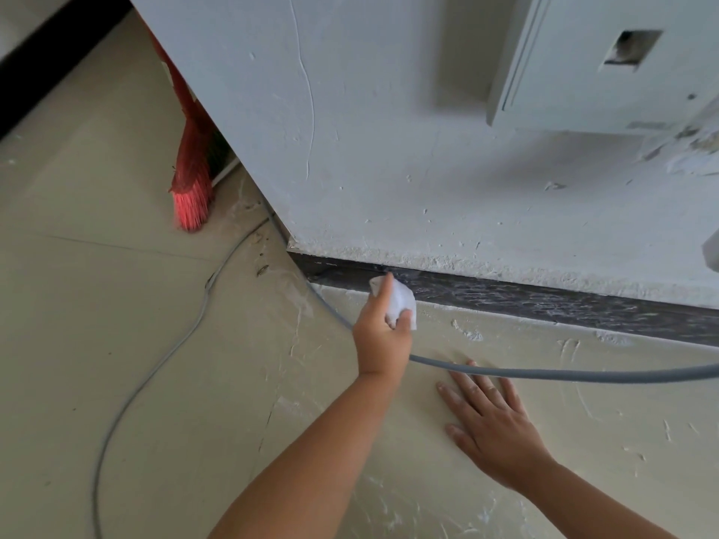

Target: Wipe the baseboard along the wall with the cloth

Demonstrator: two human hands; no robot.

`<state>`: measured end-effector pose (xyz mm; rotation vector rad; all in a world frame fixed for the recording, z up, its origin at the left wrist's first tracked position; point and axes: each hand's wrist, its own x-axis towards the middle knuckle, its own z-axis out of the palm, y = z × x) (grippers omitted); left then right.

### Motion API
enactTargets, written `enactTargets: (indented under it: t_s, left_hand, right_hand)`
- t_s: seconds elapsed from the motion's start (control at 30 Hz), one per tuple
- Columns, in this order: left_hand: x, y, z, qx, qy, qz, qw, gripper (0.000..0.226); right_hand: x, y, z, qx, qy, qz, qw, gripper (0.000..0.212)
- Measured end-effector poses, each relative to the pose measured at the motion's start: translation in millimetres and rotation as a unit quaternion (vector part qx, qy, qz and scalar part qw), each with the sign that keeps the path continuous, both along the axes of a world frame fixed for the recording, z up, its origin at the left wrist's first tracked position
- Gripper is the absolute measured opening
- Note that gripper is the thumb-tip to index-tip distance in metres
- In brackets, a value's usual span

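A dark, dusty baseboard [525, 301] runs along the foot of the white plaster wall [389, 149], from the corner at the centre out to the right edge. My left hand [379, 332] grips a small crumpled white cloth [400, 301] and holds it against the baseboard close to the wall's corner, forefinger stretched out over it. My right hand [490, 418] lies flat on the floor, fingers spread, a short way in front of the baseboard.
A thick grey hose [544, 373] crosses the floor between my hands. A thin grey cable [155, 367] curves over the beige tiles at left. A red broom [192, 177] leans behind the wall corner. A white wall box [583, 72] juts out upper right.
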<state>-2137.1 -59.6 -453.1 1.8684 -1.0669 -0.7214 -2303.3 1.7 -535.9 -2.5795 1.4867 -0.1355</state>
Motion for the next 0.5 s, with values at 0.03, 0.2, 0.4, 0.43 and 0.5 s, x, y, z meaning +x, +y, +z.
enactTargets:
  t_s: [0.03,0.2,0.4,0.43,0.5]
  left_hand:
    - [1.8,1.5,-1.0,0.002,-0.007,0.002,1.0,0.051]
    - [44.5,-3.9,-1.8,0.035,-0.049,0.123,0.99,0.052]
    - [66.1,-23.7,6.4,0.02,-0.028,0.185,0.982,0.047]
    - [59.3,-23.9,7.9,0.014,-0.025,0.18,0.983,0.046]
    - [42.0,-19.6,9.1,0.002,-0.018,0.157,0.987,0.045]
  right_hand:
    - [0.3,-0.5,0.4,-0.002,0.001,0.002,1.0,0.053]
    - [1.6,0.3,1.5,-0.004,0.002,0.001,1.0,0.053]
    - [0.9,0.6,0.5,0.003,-0.002,-0.001,1.0,0.053]
    - [1.0,1.0,0.3,0.004,-0.004,-0.003,1.0,0.053]
    - [1.5,1.0,0.8,0.003,-0.006,-0.006,1.0,0.053]
